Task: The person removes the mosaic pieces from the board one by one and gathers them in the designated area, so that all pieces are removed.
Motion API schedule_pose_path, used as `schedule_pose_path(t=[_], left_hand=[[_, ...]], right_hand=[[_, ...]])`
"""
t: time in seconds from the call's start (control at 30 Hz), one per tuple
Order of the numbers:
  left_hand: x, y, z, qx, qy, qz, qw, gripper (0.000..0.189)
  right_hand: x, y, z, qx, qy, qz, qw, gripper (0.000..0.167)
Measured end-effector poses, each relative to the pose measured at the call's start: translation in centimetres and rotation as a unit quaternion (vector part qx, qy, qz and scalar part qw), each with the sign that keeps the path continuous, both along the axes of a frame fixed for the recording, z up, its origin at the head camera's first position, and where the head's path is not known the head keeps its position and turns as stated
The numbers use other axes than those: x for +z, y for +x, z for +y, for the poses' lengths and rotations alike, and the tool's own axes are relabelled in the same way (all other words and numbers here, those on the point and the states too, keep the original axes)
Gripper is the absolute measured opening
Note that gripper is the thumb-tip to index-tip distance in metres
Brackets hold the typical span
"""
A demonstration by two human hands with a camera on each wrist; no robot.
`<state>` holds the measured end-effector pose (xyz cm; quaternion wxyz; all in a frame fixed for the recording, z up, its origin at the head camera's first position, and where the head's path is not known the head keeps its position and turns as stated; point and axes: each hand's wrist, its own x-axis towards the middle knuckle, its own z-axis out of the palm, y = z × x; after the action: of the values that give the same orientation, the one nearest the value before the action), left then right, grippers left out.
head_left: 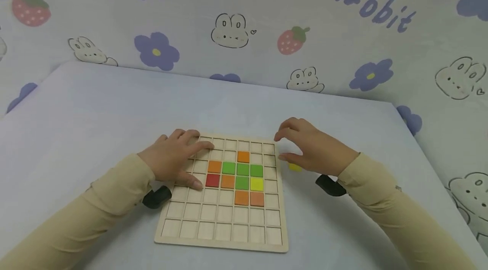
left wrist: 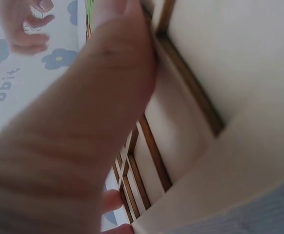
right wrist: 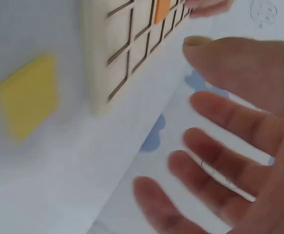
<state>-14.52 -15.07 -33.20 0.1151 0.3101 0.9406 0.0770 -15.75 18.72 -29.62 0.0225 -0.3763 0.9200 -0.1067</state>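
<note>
A pale wooden grid board (head_left: 206, 231) lies on the table with several square tiles set in its cells: green tiles (head_left: 242, 169), orange tiles (head_left: 228, 181), a red tile (head_left: 212, 180) and a yellow tile (head_left: 256, 184). Spread over the board's left side, my left hand (head_left: 171, 159) rests there with the thumb on the cells; it grips no tile. My right hand (head_left: 310, 147) hovers just beyond the board's right edge, fingers parted and holding nothing. Below it, a loose yellow tile (right wrist: 30, 97) lies on the table, partly hidden by the hand in the head view.
A white table (head_left: 114, 100) carries the board. Behind it hangs a cloth (head_left: 259, 3) printed with rabbits, flowers and strawberries. A dark device (head_left: 157, 197) sits under the left wrist, and another dark device (head_left: 331, 185) under the right.
</note>
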Motion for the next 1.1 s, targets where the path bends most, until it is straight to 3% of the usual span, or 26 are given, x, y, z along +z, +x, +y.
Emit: schedule_pose_path(t=[0.2, 0.6, 0.9, 1.1], left_hand=[[-0.2, -0.1, 0.0, -0.002, -0.01, 0.005, 0.9999, 0.091], [0.3, 0.1, -0.1, 0.004, -0.022, -0.005, 0.9997, 0.091], [0.5, 0.2, 0.0, 0.0, -0.028, -0.003, 0.9996, 0.089], [0.6, 0.2, 0.0, 0.001, -0.018, -0.005, 0.9998, 0.089]], right_hand=[[-0.4, -0.8, -3.2, 0.046, -0.004, -0.001, 0.9989, 0.029], [-2.3, -2.0, -7.4, 0.042, 0.074, -0.086, 0.9927, 0.025], [-3.0, -1.7, -7.6, 0.052, 0.065, -0.068, 0.9942, 0.026], [-2.9, -2.0, -7.4, 0.116, 0.062, -0.013, 0.9912, 0.025]])
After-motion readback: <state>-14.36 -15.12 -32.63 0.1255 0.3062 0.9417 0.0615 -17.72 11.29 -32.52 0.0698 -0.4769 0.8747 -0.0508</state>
